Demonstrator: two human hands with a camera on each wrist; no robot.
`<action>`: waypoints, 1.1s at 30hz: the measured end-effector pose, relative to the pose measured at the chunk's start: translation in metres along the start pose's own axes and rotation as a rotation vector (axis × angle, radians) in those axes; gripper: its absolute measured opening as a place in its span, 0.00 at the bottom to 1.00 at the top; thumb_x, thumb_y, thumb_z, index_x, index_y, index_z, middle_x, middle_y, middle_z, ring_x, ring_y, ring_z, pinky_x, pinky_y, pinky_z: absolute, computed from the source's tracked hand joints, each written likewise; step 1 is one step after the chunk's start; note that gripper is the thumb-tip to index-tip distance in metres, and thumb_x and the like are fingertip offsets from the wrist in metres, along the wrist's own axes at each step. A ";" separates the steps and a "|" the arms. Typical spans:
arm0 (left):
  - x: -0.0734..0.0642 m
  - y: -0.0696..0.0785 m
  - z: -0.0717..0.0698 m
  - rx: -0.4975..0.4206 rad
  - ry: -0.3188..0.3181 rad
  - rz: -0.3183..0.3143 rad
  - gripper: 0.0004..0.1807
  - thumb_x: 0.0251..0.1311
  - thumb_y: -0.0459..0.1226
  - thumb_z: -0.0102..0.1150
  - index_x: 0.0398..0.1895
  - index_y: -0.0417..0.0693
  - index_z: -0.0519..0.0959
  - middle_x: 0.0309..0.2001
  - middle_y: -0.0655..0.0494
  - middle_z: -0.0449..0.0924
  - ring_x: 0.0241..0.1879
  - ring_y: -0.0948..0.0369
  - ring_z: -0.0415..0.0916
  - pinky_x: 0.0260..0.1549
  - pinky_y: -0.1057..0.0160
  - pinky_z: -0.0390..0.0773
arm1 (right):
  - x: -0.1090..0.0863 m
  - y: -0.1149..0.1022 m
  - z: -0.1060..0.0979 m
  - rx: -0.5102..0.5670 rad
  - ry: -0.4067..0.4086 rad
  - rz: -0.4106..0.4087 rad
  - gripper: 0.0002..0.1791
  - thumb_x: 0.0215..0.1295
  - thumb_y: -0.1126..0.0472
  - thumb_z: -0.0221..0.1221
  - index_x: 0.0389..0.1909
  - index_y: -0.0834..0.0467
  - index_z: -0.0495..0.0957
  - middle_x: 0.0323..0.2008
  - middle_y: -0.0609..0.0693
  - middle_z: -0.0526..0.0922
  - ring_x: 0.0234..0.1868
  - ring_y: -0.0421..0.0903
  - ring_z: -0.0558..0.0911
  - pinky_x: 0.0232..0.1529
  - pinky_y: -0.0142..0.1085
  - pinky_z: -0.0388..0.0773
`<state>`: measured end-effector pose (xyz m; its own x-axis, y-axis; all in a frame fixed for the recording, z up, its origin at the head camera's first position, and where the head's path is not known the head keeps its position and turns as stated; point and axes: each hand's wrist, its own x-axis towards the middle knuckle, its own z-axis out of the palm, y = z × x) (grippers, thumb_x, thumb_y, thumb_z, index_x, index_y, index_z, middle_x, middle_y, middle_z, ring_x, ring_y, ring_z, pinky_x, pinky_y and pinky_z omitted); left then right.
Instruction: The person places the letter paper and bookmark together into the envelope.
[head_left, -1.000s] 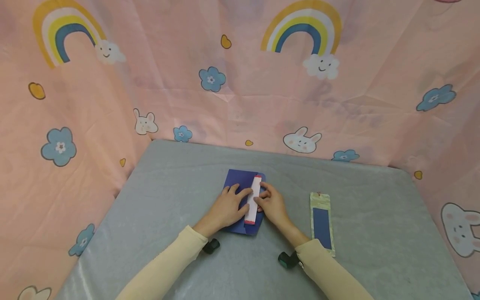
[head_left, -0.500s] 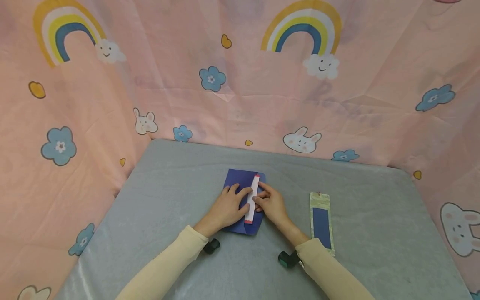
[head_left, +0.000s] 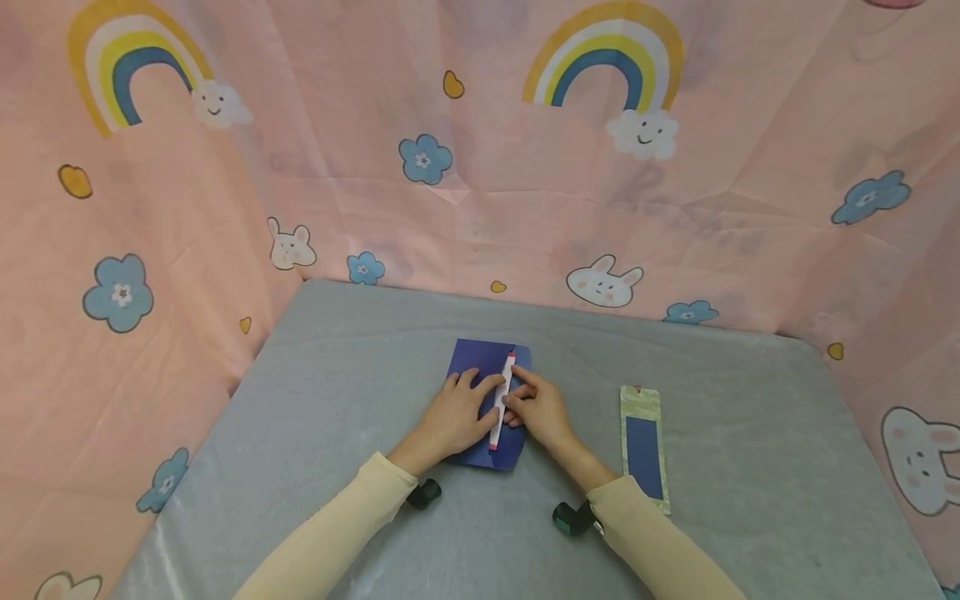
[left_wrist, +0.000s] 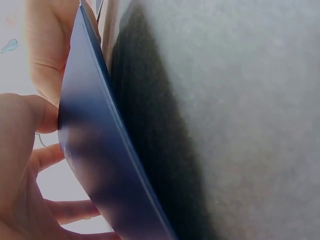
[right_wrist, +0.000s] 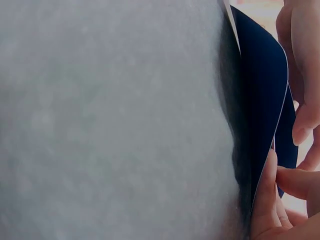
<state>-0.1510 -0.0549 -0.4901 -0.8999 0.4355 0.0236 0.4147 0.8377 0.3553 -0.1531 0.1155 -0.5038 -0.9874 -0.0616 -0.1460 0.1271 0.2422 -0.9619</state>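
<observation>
A dark blue envelope (head_left: 480, 354) lies on the table with its rounded flap (right_wrist: 262, 75) folded out to the right. At its mouth shows a narrow white strip of a card (head_left: 497, 433) with pinkish-red ends; the rest of that card is hidden inside. My left hand (head_left: 452, 418) rests on the envelope's body, fingers spread, thumb and index fingertip near the mouth. My right hand (head_left: 545, 410) pinches the card's outer edge between thumb and fingers, over the flap. In the left wrist view the envelope's blue side (left_wrist: 100, 145) fills the middle, with fingers along it.
To the right lies a long pale green card (head_left: 642, 402) with a blue panel, partly beside my right sleeve (head_left: 645, 525). A grey cloth covers the table (head_left: 750, 467). Behind hangs a pink curtain (head_left: 502, 208) printed with rainbows and rabbits.
The visible white strip of the card has become narrower as it slid left into the envelope. My right fingers have shifted slightly left with it; my left hand stays in place.
</observation>
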 end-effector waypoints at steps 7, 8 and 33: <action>0.000 0.000 0.001 0.000 0.005 0.005 0.27 0.66 0.48 0.54 0.69 0.62 0.69 0.66 0.38 0.71 0.65 0.36 0.69 0.63 0.39 0.70 | 0.002 0.004 0.002 0.006 0.032 0.008 0.33 0.63 0.72 0.61 0.70 0.63 0.66 0.35 0.65 0.86 0.20 0.41 0.83 0.25 0.34 0.82; 0.000 0.000 0.001 0.000 0.007 0.006 0.27 0.66 0.48 0.54 0.69 0.62 0.69 0.66 0.38 0.71 0.65 0.36 0.69 0.63 0.39 0.70 | 0.002 0.003 0.002 0.011 0.029 0.009 0.33 0.63 0.72 0.61 0.70 0.63 0.67 0.35 0.66 0.86 0.21 0.43 0.84 0.25 0.34 0.83; -0.001 0.000 -0.001 0.003 0.018 0.029 0.27 0.66 0.48 0.55 0.69 0.60 0.69 0.65 0.38 0.72 0.64 0.36 0.69 0.62 0.40 0.71 | 0.005 0.003 0.003 0.001 -0.026 0.032 0.34 0.62 0.70 0.62 0.70 0.59 0.67 0.25 0.55 0.87 0.18 0.40 0.83 0.23 0.31 0.81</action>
<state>-0.1499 -0.0555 -0.4892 -0.8896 0.4539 0.0513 0.4416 0.8258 0.3509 -0.1571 0.1128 -0.5079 -0.9800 -0.0795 -0.1825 0.1584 0.2433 -0.9569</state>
